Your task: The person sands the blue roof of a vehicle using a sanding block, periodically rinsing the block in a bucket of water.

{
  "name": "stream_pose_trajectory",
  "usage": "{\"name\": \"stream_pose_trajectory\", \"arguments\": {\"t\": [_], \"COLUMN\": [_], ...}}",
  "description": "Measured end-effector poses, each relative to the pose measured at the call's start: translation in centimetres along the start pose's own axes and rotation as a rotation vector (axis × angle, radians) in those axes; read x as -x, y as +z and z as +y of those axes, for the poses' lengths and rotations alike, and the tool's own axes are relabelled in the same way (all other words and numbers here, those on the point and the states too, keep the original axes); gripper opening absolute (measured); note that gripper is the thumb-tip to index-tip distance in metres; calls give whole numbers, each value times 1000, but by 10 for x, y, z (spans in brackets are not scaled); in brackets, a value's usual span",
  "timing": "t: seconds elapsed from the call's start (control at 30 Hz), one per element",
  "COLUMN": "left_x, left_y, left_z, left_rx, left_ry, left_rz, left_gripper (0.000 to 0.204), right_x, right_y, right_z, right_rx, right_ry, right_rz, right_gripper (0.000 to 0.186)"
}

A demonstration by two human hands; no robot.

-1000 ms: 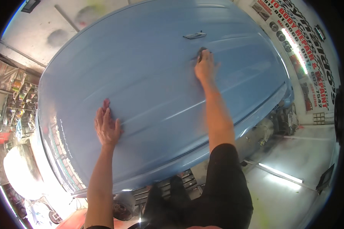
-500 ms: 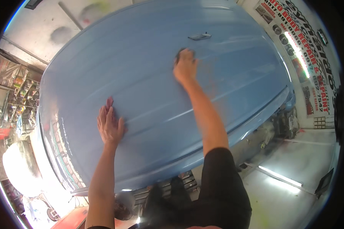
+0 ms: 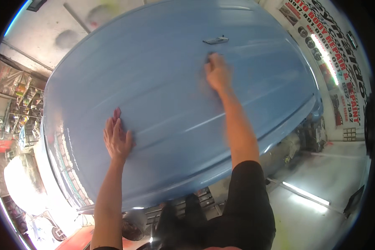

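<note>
As my right hand (image 3: 218, 74) grips a dark block (image 3: 211, 53), left hand (image 3: 118, 141) flat, uneven pressure could scratch the blue metal panel (image 3: 166, 87).

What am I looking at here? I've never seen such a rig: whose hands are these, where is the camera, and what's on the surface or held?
There is no machine: these are a person's own bare hands, seen from above by a fisheye camera worn on the head, so straight edges bend. Below them spreads a broad blue vehicle panel. The left hand rests on it, with something reddish at its fingertips, too unclear to name. The right hand, blurred, holds a small dark object. Just beyond lies a small greyish piece.
</note>
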State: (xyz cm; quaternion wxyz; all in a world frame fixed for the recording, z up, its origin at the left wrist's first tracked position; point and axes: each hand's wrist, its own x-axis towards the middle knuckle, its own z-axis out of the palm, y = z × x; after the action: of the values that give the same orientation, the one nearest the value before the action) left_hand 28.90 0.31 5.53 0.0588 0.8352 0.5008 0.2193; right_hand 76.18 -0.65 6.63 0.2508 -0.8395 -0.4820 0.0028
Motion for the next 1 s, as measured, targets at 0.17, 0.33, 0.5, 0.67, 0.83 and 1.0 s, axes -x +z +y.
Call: {"name": "stream_pose_trajectory", "arguments": {"t": [0.17,0.33,0.5,0.67,0.83,1.0], "left_x": [-8,-2,-5,-3,-7,3], "left_y": [6,-7,7,-9,1,5], "left_z": [25,-1,17,-2,29,0], "left_rx": [30,-24,56,9,20,41], "left_ry": [43,8,-5,-32,19,41], "left_rz": [14,10,-36,-29,-8,39], "left_gripper": [57,57,60,62,58,59], "right_x": [11,2,-7,8,-3,94], "right_y": [39,5,27,6,26,85], "right_z": [-8,-12,-1,-44,-7,-189], "right_rx": [210,-60,122,-17,121,-218], "right_ry": [-70,-78,-19,-169,-53,-407], "right_rz": [191,70,255,30,253,227], "right_gripper": [37,37,30,34,27,27]}}
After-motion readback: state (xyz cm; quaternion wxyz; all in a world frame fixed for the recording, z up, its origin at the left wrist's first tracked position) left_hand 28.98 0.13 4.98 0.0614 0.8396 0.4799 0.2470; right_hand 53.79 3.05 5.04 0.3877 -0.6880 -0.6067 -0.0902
